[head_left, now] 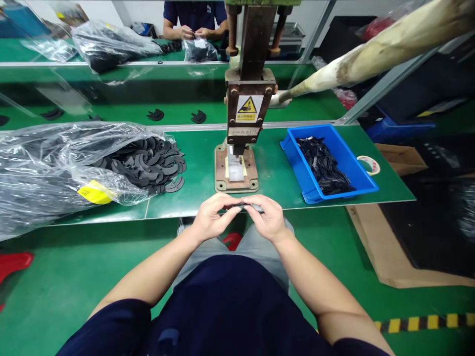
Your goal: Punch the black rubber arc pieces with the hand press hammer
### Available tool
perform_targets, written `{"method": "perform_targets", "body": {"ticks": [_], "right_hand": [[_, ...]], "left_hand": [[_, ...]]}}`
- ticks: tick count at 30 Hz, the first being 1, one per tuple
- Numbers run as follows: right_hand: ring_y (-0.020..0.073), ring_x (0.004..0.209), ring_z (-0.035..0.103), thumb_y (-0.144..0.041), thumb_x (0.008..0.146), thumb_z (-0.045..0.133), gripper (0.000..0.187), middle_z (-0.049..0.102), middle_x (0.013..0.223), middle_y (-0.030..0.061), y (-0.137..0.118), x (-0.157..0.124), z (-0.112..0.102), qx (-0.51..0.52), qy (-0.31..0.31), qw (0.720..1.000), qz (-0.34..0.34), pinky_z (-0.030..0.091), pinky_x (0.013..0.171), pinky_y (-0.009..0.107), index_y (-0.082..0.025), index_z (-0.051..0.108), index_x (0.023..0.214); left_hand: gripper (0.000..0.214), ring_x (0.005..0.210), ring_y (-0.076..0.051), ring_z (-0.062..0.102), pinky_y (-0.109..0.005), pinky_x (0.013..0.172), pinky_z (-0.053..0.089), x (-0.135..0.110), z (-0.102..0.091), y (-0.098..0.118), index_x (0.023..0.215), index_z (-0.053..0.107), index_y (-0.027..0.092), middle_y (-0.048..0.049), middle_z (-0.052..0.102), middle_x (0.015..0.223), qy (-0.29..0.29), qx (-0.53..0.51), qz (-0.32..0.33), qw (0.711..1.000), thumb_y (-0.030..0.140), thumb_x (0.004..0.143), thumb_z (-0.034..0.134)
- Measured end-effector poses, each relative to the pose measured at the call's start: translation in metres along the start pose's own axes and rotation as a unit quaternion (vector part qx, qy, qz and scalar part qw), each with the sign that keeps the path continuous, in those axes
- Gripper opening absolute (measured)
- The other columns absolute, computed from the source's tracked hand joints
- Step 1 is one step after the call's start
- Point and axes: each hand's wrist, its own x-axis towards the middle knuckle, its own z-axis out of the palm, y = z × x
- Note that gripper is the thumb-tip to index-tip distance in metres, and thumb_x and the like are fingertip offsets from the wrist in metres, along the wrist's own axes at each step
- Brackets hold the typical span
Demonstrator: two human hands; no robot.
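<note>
Two hands hold one dark piece.

Both bare forearms angled inward, left hand and right hand close together, fingers curled.

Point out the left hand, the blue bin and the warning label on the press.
Left hand (214, 216), head view: on the middle of the hand.
Blue bin (302, 170), head view: on its side wall, at picture left.
Warning label (247, 107), head view: on the yellow triangle.
</note>
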Motion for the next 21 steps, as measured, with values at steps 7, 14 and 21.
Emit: {"method": "perform_targets", "body": {"ticks": [7, 14, 21], "right_hand": [[0.0186, 0.103, 0.081, -0.025, 0.100, 0.064, 0.022, 0.084, 0.111, 0.0048, 0.004, 0.001, -0.001, 0.001, -0.008, 1.000, -0.013, 0.069, 0.093, 0.040, -0.028, 0.073, 0.119], [0.0187, 0.107, 0.080, -0.026, 0.101, 0.062, 0.022, 0.083, 0.113, 0.0047, 0.002, 0.012, 0.000, -0.004, -0.054, 0.997, -0.052, 0.068, 0.096, 0.042, -0.030, 0.076, 0.117], [0.0208, 0.123, 0.074, -0.032, 0.104, 0.057, 0.026, 0.079, 0.128, 0.0059, -0.005, 0.058, -0.050, -0.091, -0.026, 0.993, -0.076, 0.064, 0.109, 0.045, -0.030, 0.077, 0.122]], "left_hand": [[0.019, 0.097, -0.021, 0.075, -0.038, 0.086, 0.063, 0.002, -0.006, 0.003, 0.117, 0.079, 0.026, -0.0087, 0.080, 0.107, 0.003, -0.005, -0.003, 1.000, 0.027, 0.098, 0.077], [0.029, 0.076, -0.018, 0.070, -0.034, 0.074, 0.059, 0.008, -0.009, 0.002, 0.093, 0.070, 0.023, -0.0049, 0.073, 0.084, -0.107, -0.166, -0.269, 0.943, 0.052, 0.095, 0.076], [0.045, 0.070, -0.013, 0.065, -0.028, 0.070, 0.057, 0.031, -0.017, -0.029, 0.114, 0.069, 0.021, 0.0007, 0.065, 0.082, -0.054, -0.234, -0.283, 0.929, 0.048, 0.083, 0.088]]}}
